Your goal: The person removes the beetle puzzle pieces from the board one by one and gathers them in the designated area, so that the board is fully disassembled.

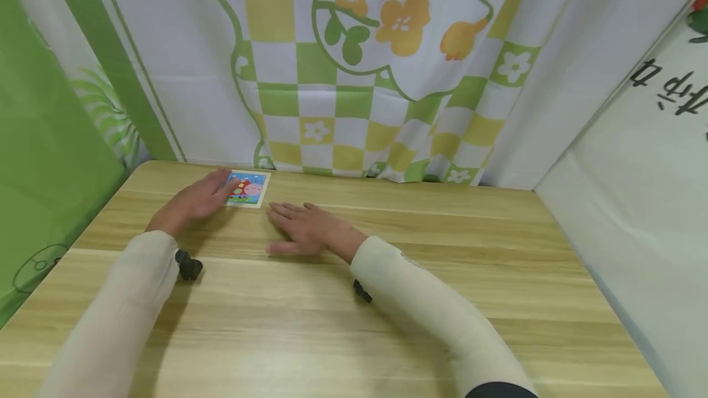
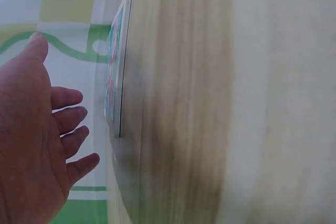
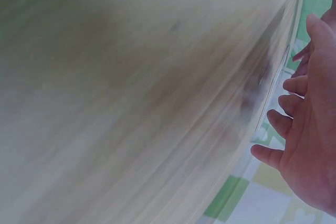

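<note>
Cartoon picture board [image 1: 254,189], square and with a pale border, lies flat on the wooden desk [image 1: 332,330], at its far side and left of the middle, close to the hanging curtain [image 1: 387,103]. On its blue ground one can see a pink round head and a red body with coloured spots. The left hand [image 1: 196,202] is over the left edge of the board; in the left wrist view a gap shows between its fingers and the board — so the hand is above it. Its grip is wide, with the fingers stretched. The right hand [image 1: 301,229] is near the right side of the board, apart from it, its grip also wide and the fingers extended toward the left; whether it touches the desk, I cannot tell. Pale sleeves [image 1: 121,300] cover both arms — a small black device [image 1: 189,266] is at the left wrist. The curtain has green and yellow checks with orange flowers.
</note>
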### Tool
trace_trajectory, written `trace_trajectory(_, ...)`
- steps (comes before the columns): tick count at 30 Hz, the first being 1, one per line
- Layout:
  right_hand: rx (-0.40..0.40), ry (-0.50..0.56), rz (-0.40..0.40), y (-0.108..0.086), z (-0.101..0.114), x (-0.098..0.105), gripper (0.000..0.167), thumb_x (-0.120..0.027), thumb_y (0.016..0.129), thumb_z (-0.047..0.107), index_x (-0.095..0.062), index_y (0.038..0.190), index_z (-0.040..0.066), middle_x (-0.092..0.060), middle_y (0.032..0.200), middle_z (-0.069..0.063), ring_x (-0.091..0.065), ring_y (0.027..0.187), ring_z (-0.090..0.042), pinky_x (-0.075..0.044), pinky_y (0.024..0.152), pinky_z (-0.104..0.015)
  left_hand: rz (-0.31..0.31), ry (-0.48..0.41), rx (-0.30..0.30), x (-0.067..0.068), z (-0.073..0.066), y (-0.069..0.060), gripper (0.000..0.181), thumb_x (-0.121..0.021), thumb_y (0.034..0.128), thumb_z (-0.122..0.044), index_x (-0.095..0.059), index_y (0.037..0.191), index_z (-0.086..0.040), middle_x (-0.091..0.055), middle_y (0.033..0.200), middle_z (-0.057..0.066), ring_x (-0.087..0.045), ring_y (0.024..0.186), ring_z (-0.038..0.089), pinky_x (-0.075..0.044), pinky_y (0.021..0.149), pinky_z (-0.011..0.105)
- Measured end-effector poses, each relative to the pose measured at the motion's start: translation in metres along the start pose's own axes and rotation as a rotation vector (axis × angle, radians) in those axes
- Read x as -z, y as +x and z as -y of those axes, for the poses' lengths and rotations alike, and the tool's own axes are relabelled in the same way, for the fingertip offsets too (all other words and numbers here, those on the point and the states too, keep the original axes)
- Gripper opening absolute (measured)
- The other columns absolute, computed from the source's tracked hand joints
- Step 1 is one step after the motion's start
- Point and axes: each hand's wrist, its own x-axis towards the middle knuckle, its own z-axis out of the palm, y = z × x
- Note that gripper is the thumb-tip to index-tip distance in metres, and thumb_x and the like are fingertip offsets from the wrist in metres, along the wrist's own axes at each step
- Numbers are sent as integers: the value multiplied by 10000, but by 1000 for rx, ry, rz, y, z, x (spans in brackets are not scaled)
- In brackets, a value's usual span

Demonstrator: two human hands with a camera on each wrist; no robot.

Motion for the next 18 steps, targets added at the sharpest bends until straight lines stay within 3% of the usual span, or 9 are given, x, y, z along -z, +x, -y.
trace_trajectory(18, -35, 34, 43, 25, 17, 0, 902, -262, 1027, 738, -88, 1683, 144, -52, 1746, -8, -86, 1590, -182, -182, 1261, -485, 13, -35, 56, -4, 10, 11, 860, -163, 1091, -606, -99, 1629, 62, -78, 1654, 362, -28, 1521, 550, -70, 1205, 679)
